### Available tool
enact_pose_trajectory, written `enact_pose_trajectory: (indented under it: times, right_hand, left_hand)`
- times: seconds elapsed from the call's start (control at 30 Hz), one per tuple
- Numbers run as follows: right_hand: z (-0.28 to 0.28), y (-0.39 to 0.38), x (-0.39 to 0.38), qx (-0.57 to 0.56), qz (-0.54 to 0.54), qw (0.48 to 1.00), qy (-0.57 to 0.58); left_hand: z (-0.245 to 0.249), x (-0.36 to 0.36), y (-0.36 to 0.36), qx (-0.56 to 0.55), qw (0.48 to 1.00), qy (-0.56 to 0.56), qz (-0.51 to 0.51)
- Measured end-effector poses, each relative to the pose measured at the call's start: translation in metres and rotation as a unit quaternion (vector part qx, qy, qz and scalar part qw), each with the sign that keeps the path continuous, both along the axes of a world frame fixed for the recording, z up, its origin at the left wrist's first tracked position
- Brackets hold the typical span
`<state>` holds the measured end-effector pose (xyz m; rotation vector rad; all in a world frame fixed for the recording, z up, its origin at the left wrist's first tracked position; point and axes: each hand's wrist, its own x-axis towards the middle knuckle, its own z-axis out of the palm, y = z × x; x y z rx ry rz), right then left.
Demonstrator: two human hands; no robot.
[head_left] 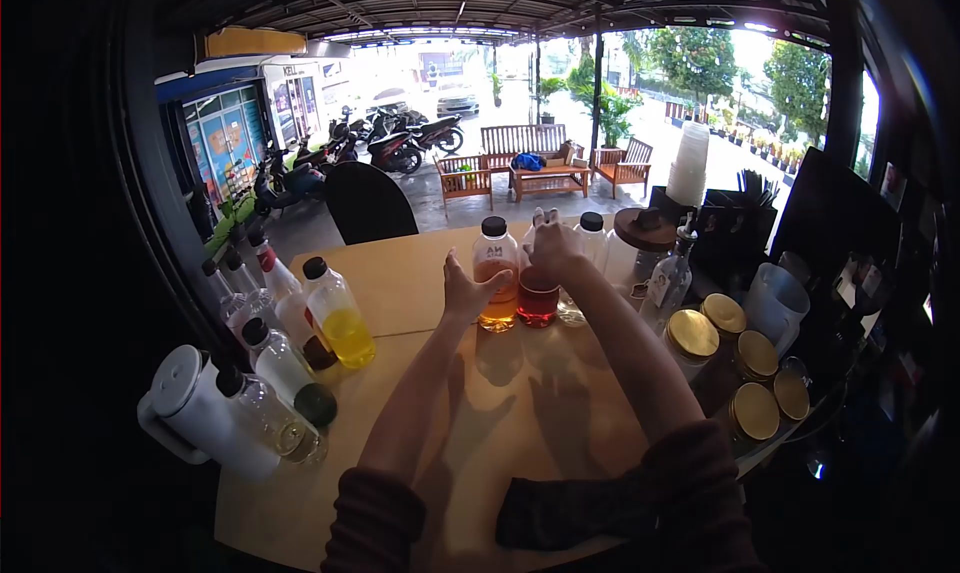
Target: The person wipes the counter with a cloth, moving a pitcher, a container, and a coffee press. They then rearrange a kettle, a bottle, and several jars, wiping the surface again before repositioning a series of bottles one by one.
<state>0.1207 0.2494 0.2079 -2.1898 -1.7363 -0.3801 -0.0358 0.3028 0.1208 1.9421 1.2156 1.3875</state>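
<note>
At the back of the wooden counter [400,313], a bottle of orange liquid [497,308] with a black cap stands upright. My left hand [472,286] is at its left side, thumb and fingers spread. Just right of it stands a bottle of red liquid [538,303]. My right hand [550,245] is over the top of this bottle with bent fingers, hiding its cap; what the fingers grip is hard to make out. A clear bottle with a black cap [591,243] stands behind my right wrist.
On the left are a bottle of yellow liquid [348,335], several other bottles and a white jug [190,403]. Gold-lidded jars [692,334], a glass dispenser bottle [668,283] and stacked cups [688,168] stand on the right. A dark cloth [560,513] lies near the front edge.
</note>
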Motion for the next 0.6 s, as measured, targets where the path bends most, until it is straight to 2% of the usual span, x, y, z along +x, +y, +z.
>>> enact_pose_trajectory:
  times: [0.03,0.1,0.13,0.17,0.23,0.33,0.37,0.43,0.5,0.57,0.6]
  right_hand:
    - [-0.003,0.003,0.002,-0.002,-0.001,1.000,0.000]
    - [-0.008,0.008,0.003,0.039,0.011,0.999,0.009]
    - [-0.012,0.011,0.004,0.076,0.014,0.997,0.023]
    - [-0.015,0.013,0.007,0.074,0.016,0.997,0.024]
    - [-0.017,0.011,0.009,0.091,0.042,0.991,0.092]
    - [-0.014,0.002,0.011,0.087,0.072,0.990,0.085]
    - [-0.017,0.002,0.013,0.087,0.072,0.990,0.084]
    - [-0.021,-0.003,0.011,0.132,0.144,0.978,0.078]
    - [-0.026,-0.013,0.006,0.146,0.174,0.969,0.096]
    - [-0.025,-0.027,0.002,0.157,0.203,0.959,0.117]
    - [-0.024,-0.035,0.001,0.157,0.212,0.958,0.116]
  left_hand:
    - [-0.003,0.010,0.006,-0.002,1.000,0.000,-0.001]
    - [-0.012,0.026,0.016,-0.161,0.982,-0.086,-0.047]
    - [-0.014,0.031,0.017,-0.177,0.978,-0.099,-0.055]
    - [-0.018,0.035,0.017,-0.179,0.978,-0.099,-0.053]
    - [-0.022,0.040,0.015,-0.146,0.989,-0.015,0.024]
    - [-0.023,0.035,0.012,-0.163,0.985,0.009,0.059]
    - [-0.023,0.035,0.012,-0.163,0.985,0.008,0.059]
    - [-0.022,0.033,0.010,-0.180,0.980,0.012,0.089]
    - [-0.023,0.029,0.000,-0.144,0.985,-0.001,0.095]
    - [-0.029,0.023,-0.012,-0.109,0.988,-0.076,0.079]
    - [-0.033,0.019,-0.019,-0.050,0.991,-0.075,0.099]
